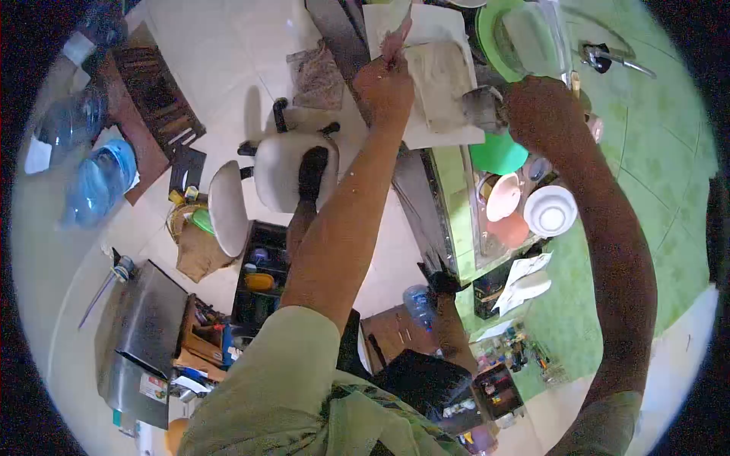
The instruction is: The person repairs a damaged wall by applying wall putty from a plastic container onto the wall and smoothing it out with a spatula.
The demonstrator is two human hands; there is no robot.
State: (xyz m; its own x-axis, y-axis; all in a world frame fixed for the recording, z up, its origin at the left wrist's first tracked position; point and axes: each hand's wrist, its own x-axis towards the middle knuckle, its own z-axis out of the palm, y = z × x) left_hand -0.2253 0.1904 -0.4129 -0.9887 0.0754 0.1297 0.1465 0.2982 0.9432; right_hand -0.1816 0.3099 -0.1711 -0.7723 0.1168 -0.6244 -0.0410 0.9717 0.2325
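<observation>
The left hand point(384, 87), fingers curled, grips a ragged, reddish piece point(395, 43) above the white tabletop's point(455, 137) left edge. The right hand point(538, 110) closes around a blurred grey object point(482, 108) at the right edge, beside a shallow beige tray point(437, 82). Beyond stand a round green basin point(490, 38) and green tiled wall point(658, 114).

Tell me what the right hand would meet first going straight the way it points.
Past the grey object at its fingers, the right hand would probably meet the pale tray first. Depth is unclear, so it might pass above it.
</observation>
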